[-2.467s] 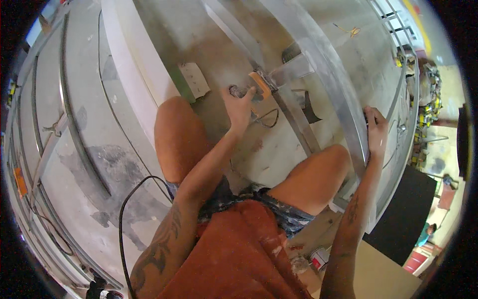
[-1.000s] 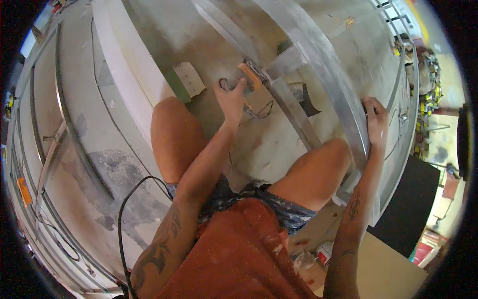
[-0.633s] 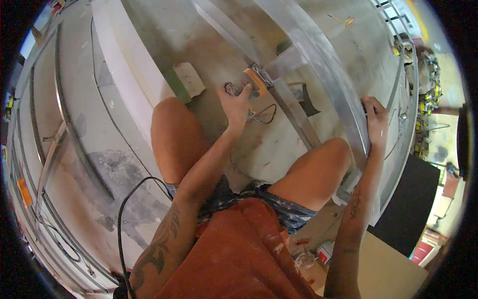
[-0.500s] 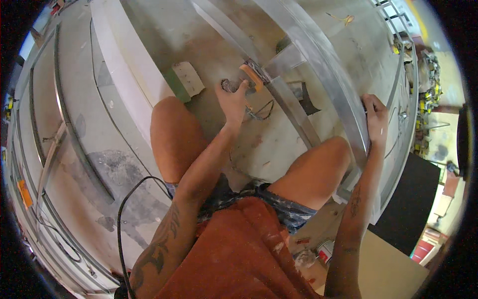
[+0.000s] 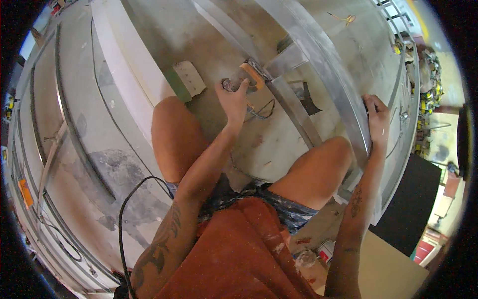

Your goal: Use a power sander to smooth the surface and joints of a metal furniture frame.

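My left hand [image 5: 233,102] is closed round the dark, rounded grip [image 5: 230,85] of a power tool between my knees. The tool has a curved orange part [image 5: 255,75], and its dark far side meets a narrow metal bar [image 5: 291,107]. Its exact kind is partly hidden by my hand. Over on the right, my right hand [image 5: 377,117] has its fingers curled against the outer edge of a wide, curved metal beam [image 5: 326,62]. A short metal crosspiece [image 5: 289,59] lies between the beam and the narrow bar.
A long white panel [image 5: 127,55] runs past my left knee, beside a pale and green scrap [image 5: 188,79]. Several curved metal strips [image 5: 74,119] lie at the left. A black cable [image 5: 122,214] loops near my left arm. At lower right is a black sheet [image 5: 408,204].
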